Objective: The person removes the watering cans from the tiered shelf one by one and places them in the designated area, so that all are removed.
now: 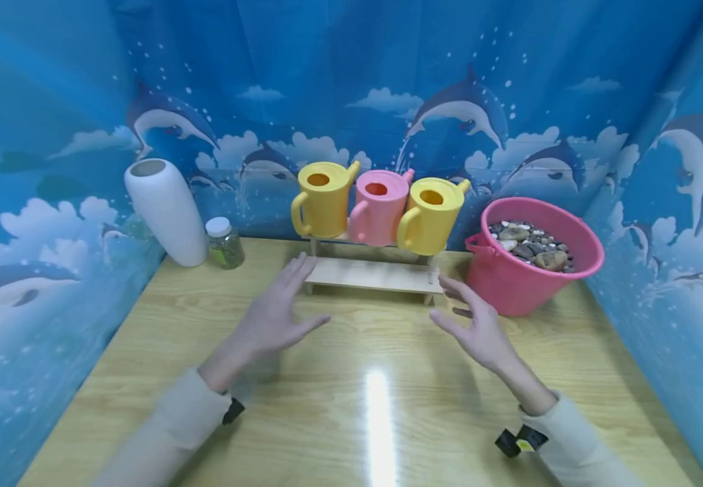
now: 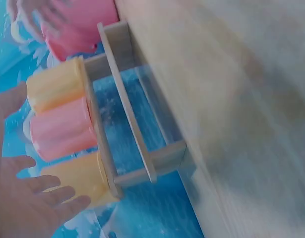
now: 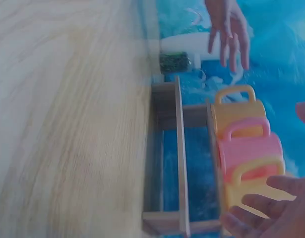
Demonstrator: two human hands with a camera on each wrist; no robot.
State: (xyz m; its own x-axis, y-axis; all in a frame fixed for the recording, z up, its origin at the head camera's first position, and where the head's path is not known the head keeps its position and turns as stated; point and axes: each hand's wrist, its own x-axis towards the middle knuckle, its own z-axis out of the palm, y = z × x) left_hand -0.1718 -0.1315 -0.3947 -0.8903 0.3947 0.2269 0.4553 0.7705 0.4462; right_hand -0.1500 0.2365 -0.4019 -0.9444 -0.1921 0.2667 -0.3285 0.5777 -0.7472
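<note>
Both hands hover over the table in front of a two-step wooden rack [image 1: 369, 274], holding nothing. My left hand [image 1: 273, 312] has its fingers straight, fingertips by the left end of the lower step, thumb spread inward. At the opposite end my right hand [image 1: 475, 328] is spread with fingers slightly bent. On the rack's upper step stand three small watering cans in a row: a yellow one [image 1: 325, 210] on the left, a pink one [image 1: 380, 213] in the middle and another yellow one [image 1: 433, 220] on the right. Nothing stands on the lower step.
A pink bucket [image 1: 509, 287] of pebbles [image 1: 530, 245] stands at the right, close by the right hand. Back left are a tall white vase [image 1: 171, 216] and a white-lidded jar [image 1: 225, 247] with dark green contents. A blue dolphin-print curtain [image 1: 339, 81] encloses the wooden table [image 1: 327, 406].
</note>
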